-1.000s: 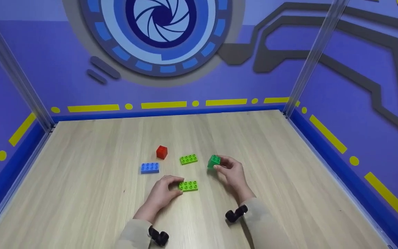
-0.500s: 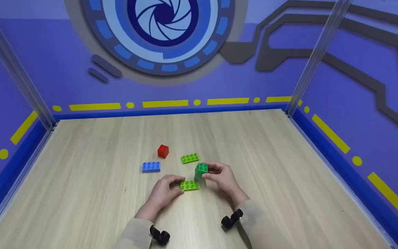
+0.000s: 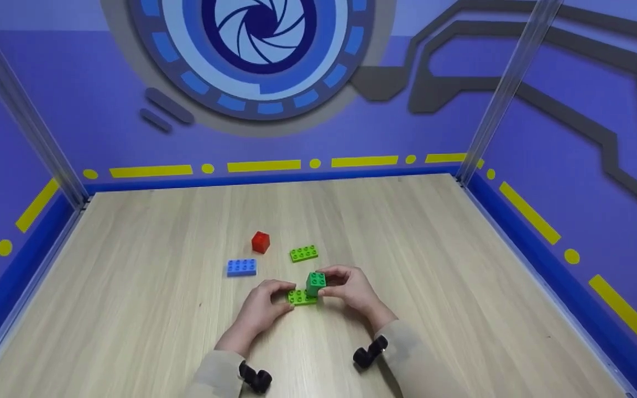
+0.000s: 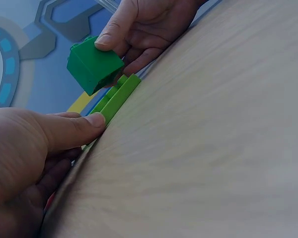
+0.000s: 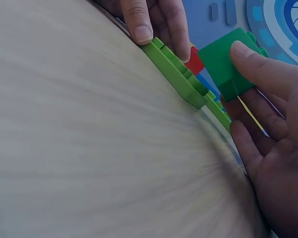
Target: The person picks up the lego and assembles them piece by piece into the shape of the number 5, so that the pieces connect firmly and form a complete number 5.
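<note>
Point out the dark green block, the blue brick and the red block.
Dark green block [image 4: 93,65]: left wrist view, flat side.
Blue brick [image 3: 241,266]: head view, studded top.
Red block [image 3: 260,244]: head view, side.

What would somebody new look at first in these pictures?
Probably the big round blue design on the back wall. Then the dark green block, which the right hand holds just above the nearer light green brick gripped by the left hand.

Above the right end of the gripped plate [image 3: 299,298], the four-stud block [image 3: 315,283] is held; behind, the loose plate [image 3: 303,254] is set; behind-left, the eight-stud brick [image 3: 241,268] and cube block [image 3: 260,242].
</note>
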A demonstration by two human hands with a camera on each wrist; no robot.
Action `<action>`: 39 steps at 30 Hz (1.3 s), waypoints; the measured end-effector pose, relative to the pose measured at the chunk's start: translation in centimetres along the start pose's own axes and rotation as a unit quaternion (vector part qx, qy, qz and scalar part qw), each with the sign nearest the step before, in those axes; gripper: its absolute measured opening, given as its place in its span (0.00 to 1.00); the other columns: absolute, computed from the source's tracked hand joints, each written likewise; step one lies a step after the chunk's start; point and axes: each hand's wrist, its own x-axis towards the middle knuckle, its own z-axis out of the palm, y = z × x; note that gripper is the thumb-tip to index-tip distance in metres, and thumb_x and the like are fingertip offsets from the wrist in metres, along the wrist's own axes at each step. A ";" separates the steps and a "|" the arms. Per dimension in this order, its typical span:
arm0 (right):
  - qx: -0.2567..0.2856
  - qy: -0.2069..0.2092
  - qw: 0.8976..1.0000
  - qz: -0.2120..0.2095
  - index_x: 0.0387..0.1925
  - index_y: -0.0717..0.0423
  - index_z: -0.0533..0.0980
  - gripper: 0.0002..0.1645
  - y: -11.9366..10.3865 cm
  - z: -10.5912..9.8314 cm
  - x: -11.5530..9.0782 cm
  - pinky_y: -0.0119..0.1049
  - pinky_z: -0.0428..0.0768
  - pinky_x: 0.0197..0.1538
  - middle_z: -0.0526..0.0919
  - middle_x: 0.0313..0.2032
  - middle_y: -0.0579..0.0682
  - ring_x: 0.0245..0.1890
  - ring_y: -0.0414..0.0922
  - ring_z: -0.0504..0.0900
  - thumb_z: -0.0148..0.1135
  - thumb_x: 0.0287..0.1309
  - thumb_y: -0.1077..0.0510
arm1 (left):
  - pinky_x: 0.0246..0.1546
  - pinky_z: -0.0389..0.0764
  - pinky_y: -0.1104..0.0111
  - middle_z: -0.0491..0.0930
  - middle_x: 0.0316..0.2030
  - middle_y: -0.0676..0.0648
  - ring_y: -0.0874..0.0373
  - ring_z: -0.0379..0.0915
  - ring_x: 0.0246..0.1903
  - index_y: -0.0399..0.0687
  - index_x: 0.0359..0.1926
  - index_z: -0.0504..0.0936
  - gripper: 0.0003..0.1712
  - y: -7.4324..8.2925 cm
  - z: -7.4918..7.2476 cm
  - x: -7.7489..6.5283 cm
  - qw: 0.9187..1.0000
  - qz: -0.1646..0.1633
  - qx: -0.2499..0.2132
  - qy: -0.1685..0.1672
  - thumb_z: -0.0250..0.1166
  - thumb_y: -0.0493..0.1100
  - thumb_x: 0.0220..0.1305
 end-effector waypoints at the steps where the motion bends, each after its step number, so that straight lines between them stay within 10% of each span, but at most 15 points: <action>1: -0.002 -0.004 1.000 -0.003 0.53 0.69 0.82 0.26 0.0 0.0 0.0 0.27 0.85 0.49 0.90 0.49 0.58 0.43 0.37 0.87 0.78 0.51 0.68 | 0.67 0.75 0.46 0.85 0.55 0.42 0.42 0.78 0.61 0.45 0.56 0.86 0.22 0.0 0.0 0.0 1.000 0.000 0.000 0.000 0.74 0.35 0.59; 39: -0.052 -0.035 0.998 -0.004 0.52 0.64 0.83 0.24 -0.4 0.6 -0.4 0.30 0.85 0.53 0.89 0.51 0.61 0.47 0.42 0.88 0.77 0.52 0.67 | 0.65 0.77 0.46 0.85 0.54 0.42 0.43 0.78 0.60 0.45 0.56 0.86 0.22 0.1 0.1 -0.1 1.000 0.008 0.011 0.004 0.75 0.35 0.59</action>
